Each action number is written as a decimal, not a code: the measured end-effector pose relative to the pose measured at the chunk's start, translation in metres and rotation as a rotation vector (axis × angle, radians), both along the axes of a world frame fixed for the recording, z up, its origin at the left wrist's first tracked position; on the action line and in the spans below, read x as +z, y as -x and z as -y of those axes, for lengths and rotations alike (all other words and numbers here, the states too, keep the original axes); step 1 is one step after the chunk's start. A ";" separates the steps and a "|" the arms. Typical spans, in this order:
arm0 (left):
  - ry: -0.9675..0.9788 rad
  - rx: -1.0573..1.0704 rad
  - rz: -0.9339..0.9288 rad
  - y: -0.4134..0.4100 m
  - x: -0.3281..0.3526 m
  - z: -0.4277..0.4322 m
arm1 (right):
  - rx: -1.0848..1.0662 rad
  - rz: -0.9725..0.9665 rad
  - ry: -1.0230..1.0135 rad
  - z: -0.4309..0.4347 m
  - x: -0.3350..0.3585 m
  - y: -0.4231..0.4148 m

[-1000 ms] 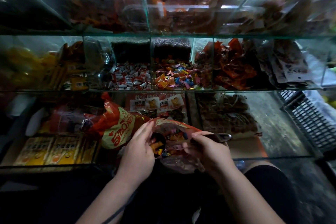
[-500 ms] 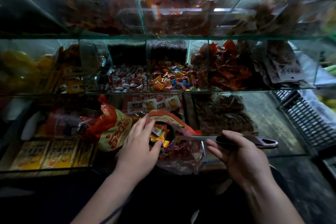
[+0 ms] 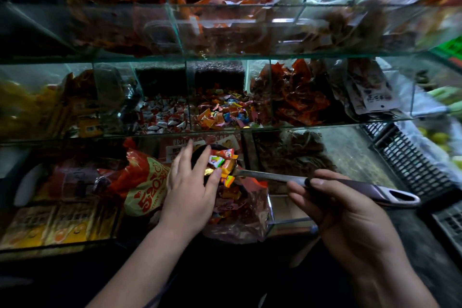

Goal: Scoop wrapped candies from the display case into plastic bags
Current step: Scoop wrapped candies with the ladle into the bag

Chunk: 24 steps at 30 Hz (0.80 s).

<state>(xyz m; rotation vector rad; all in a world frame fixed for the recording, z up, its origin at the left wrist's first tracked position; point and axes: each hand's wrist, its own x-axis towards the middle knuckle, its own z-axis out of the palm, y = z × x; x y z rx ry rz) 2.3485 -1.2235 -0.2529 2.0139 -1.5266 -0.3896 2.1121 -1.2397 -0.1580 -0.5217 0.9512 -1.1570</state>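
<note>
My right hand point(image 3: 335, 210) grips the long handle of a metal scoop point(image 3: 275, 176), whose bowl at the left holds a heap of wrapped candies point(image 3: 223, 164). My left hand point(image 3: 190, 187) lies over the left side of the bowl, fingers straight and touching the candies. Under the scoop sits a red-tinted plastic bag point(image 3: 240, 215) with several candies inside, resting on the lower glass shelf. The display case's middle shelf holds a compartment of colourful wrapped candies point(image 3: 222, 112) and one of red-and-white candies point(image 3: 162, 117).
An orange printed snack bag point(image 3: 142, 185) lies left of my left hand. Yellow boxes point(image 3: 50, 225) fill the lower left. Dark dried snacks point(image 3: 292, 152) and red packets point(image 3: 297, 95) sit to the right. A black plastic crate point(image 3: 412, 157) stands at far right. Glass shelf edges cross the view.
The scoop has risen out of the bag with candies on it and my right hand has slid back along the handle to the right. My left hand moved up over the bowl.
</note>
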 end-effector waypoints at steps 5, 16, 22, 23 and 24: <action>0.203 0.041 -0.176 -0.006 0.025 0.019 | -0.077 0.110 0.006 0.016 0.012 0.001; 0.163 0.068 -0.257 -0.008 0.020 0.023 | -0.022 -0.937 0.964 0.088 -0.007 -0.060; 0.132 0.077 -0.237 -0.013 0.013 0.024 | 0.288 -1.233 1.183 0.070 -0.014 -0.052; 0.137 0.074 -0.237 -0.014 0.012 0.024 | 0.197 -1.164 1.209 0.060 -0.013 -0.050; 0.142 0.071 -0.239 -0.015 0.012 0.024 | 0.134 -1.096 1.217 0.054 -0.010 -0.050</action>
